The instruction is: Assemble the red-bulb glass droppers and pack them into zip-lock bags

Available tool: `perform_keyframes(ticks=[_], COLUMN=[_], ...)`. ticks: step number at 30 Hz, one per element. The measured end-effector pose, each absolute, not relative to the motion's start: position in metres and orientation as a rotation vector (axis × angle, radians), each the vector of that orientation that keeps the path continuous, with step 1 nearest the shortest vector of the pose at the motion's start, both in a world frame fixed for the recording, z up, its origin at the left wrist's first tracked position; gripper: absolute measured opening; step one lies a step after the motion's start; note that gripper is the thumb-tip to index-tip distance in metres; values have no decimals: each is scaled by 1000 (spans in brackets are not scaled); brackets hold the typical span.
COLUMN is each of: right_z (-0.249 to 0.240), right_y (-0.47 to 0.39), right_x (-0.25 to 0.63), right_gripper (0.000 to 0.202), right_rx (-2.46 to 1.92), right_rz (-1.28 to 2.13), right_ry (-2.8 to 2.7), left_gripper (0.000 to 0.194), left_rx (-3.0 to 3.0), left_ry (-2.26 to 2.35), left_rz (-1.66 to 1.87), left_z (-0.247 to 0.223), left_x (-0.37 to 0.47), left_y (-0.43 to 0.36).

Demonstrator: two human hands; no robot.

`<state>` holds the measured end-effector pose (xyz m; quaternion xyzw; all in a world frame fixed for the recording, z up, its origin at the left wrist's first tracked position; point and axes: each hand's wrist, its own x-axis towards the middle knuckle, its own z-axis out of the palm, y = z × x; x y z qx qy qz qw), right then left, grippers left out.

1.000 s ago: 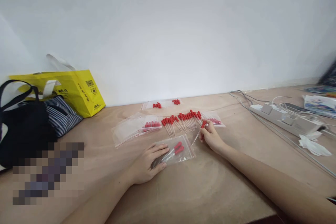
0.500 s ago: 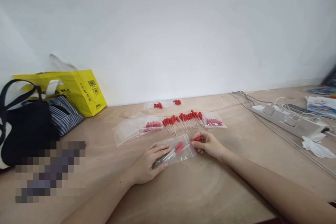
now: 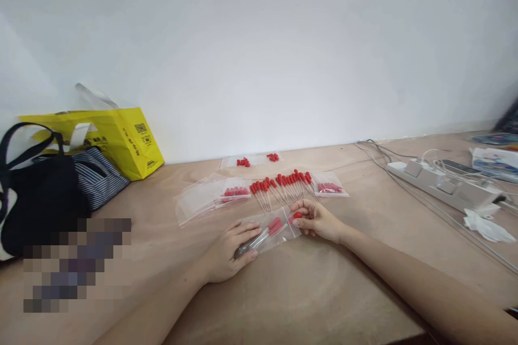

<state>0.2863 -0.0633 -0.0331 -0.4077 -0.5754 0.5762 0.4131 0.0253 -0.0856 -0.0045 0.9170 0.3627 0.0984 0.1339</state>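
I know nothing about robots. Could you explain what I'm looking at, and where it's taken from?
There's no robot here, just a person's two bare hands. Every picture comes from one camera worn on their head, looking forward and down.

The left hand rests on a clear plastic bag with red-ended sticks inside, which look like droppers. The right hand pinches another red-ended stick at the bag's edge.

Beyond them on the wooden table lies a row of loose red-ended sticks. A yellow bag stands on the left, and a white power strip lies on the right.
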Motion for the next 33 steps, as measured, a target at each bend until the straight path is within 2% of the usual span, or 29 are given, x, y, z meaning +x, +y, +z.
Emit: perform_keyframes(ticks=[6, 13, 26, 30, 33], right_z=[-35, -35, -39, -35, -29], right_y=[-58, -57, -63, -55, -37], right_x=[273, 272, 257, 266, 278], right_gripper=[38, 36, 28, 24, 12], right_rx=[-1094, -932, -1278, -1219, -1389], right_rz=[1400, 1422, 770, 929, 1045], right_ry=[-1559, -1739, -1846, -1939, -1903], left_gripper=[43, 44, 49, 50, 49], left_rx=[2658, 2638, 2613, 2602, 2586], left_ry=[1042, 1061, 1089, 1091, 1099], left_rz=[284, 289, 303, 322, 328], left_z=[-7, -5, -5, -6, -6], left_x=[25, 26, 26, 25, 25], left_y=[-84, -85, -85, -86, -86])
